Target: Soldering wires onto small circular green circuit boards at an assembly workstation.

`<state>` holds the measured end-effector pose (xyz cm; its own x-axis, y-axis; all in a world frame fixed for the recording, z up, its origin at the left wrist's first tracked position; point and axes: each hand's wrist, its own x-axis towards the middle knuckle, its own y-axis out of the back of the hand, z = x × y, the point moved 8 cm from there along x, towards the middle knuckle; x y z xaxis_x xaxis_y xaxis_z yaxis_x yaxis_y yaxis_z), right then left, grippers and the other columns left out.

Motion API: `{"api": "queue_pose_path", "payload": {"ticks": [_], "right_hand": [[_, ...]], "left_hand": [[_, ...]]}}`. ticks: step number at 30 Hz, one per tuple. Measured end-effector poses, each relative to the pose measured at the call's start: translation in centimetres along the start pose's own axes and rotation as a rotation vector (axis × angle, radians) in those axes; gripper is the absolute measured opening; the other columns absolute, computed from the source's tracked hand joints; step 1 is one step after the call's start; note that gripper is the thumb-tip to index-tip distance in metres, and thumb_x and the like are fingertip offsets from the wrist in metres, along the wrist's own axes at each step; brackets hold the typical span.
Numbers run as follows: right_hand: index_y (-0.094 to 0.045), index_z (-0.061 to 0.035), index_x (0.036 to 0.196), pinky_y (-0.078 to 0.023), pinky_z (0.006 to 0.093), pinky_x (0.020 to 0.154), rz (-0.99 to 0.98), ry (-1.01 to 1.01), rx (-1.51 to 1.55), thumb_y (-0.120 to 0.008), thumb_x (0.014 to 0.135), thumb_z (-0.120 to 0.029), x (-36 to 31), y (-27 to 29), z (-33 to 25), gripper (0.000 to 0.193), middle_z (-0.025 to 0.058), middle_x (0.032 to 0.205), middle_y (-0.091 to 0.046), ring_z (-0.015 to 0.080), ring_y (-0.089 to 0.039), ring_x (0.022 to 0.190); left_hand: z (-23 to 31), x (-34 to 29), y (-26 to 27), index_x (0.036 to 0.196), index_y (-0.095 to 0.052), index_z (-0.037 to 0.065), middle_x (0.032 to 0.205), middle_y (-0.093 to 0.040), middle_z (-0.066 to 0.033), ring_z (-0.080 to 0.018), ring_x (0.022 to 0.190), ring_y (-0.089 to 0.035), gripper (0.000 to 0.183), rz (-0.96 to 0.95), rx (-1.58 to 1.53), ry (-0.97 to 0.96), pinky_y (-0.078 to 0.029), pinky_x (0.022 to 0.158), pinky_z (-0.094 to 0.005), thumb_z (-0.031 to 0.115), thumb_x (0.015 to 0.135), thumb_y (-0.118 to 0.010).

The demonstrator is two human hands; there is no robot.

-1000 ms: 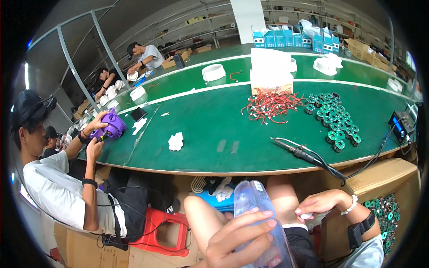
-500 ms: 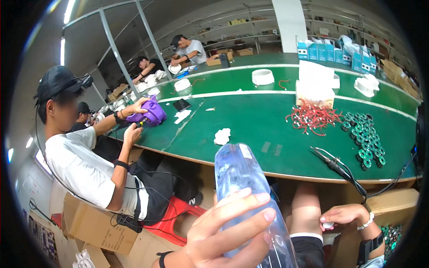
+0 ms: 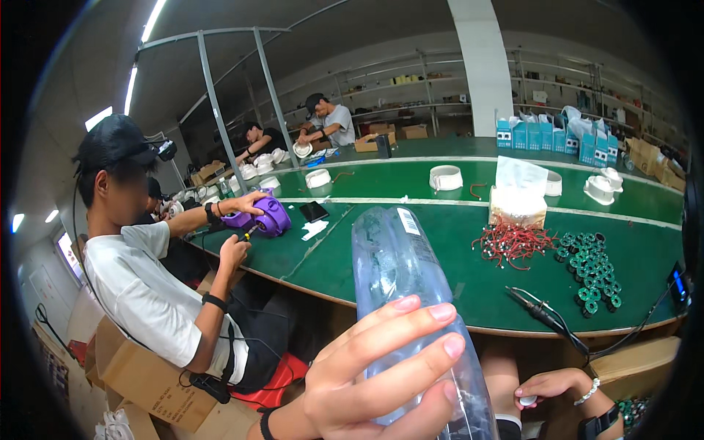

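A large clear bluish plastic bottle (image 3: 400, 271) rises close in front of me, its base pointing up and away. The fingers of my left hand (image 3: 389, 367) wrap around its side. The bottle's neck lies below the picture's edge. At the lower right, beside my bare thigh, my right hand (image 3: 555, 383) pinches a small round white bottle cap (image 3: 527, 400). On the green table above that hand lies a soldering iron (image 3: 539, 308) with a black cable.
Red wires (image 3: 513, 243) and green ring-shaped coils (image 3: 591, 268) lie in piles on the green table (image 3: 411, 323). A tissue box (image 3: 518, 207) stands behind them. At left, a co-worker (image 3: 147, 286) works on a purple device (image 3: 273, 218) with a screwdriver. Cardboard boxes (image 3: 158, 381) sit below.
The view has tilted upward, so the table and co-workers appear lower. The bottle's base has swung up a little and hides the white crumpled tissue. Both hands keep their hold.
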<state>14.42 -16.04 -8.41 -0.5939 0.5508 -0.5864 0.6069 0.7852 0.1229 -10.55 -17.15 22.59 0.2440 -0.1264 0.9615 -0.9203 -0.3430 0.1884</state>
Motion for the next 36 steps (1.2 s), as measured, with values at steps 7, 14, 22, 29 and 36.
{"api": "queue_pose_path", "payload": {"ticks": [7, 14, 22, 29, 36], "right_hand": [[-0.058, -0.005, 0.087, -0.036, 0.0225, 0.06, 0.042, 0.031, 0.038, -0.029, 0.097, -0.036, -0.4, 0.1, 1.1, 0.044, -0.0028, 0.067, -0.045, 0.0077, -0.04, 0.064], [-0.059, -0.0047, 0.089, -0.037, 0.022, 0.06, -0.015, 0.017, -0.033, -0.03, 0.097, -0.038, 0.0, 0.2, 0.6, 0.044, -0.0028, 0.07, -0.048, 0.0072, -0.041, 0.065], [-0.057, -0.0021, 0.086, -0.039, 0.0269, 0.067, 0.051, 0.088, -0.08, -0.027, 0.097, -0.037, -1.5, -0.2, -2.5, 0.047, 0.0012, 0.068, -0.045, 0.0122, -0.042, 0.067], [-0.053, -0.0014, 0.104, -0.042, 0.0307, 0.077, 0.24, 0.385, -0.147, -0.041, 0.093, -0.027, -6.1, -1.5, -13.4, 0.03, 0.0105, 0.091, -0.056, 0.0221, -0.054, 0.081], [-0.067, -0.0037, 0.096, -0.043, 0.025, 0.065, 0.775, 0.84, -0.381, -0.075, 0.071, -0.017, -9.3, -1.8, -21.3, 0.029, 0.0085, 0.095, -0.046, 0.017, -0.05, 0.077]], "left_hand": [[-0.6, 0.6, -0.8, 0.091, -0.051, -0.001, 0.096, -0.059, -0.0195, -0.04, 0.087, -0.06, 0.036, -0.058, -0.296, -0.337, -0.051, 0.076, -0.0471, -0.006, 0.061, -0.07], [-1.0, -2.8, -1.8, 0.091, -0.053, -0.002, 0.093, -0.062, -0.0197, -0.0379, 0.085, -0.061, 0.034, -0.155, -0.477, 0.067, -0.051, 0.074, -0.0453, -0.001, 0.063, -0.071], [-1.4, -6.4, -3.9, 0.094, -0.057, -0.003, 0.093, -0.062, -0.019, -0.0327, 0.083, -0.063, 0.031, -0.342, -0.611, 0.325, -0.051, 0.072, -0.0373, 0.006, 0.066, -0.067], [-0.7, -9.6, -6.3, 0.096, -0.056, -0.003, 0.093, -0.062, -0.0178, -0.0312, 0.083, -0.063, 0.035, -0.443, -0.721, 0.518, -0.051, 0.071, -0.0356, 0.005, 0.065, -0.069], [0.2, -12.5, -10.4, 0.092, -0.055, 0.0, 0.078, -0.058, -0.0142, -0.0314, 0.069, -0.059, 0.046, -0.606, -0.731, 0.754, -0.047, 0.063, -0.0324, 0.015, 0.054, -0.076]]}}
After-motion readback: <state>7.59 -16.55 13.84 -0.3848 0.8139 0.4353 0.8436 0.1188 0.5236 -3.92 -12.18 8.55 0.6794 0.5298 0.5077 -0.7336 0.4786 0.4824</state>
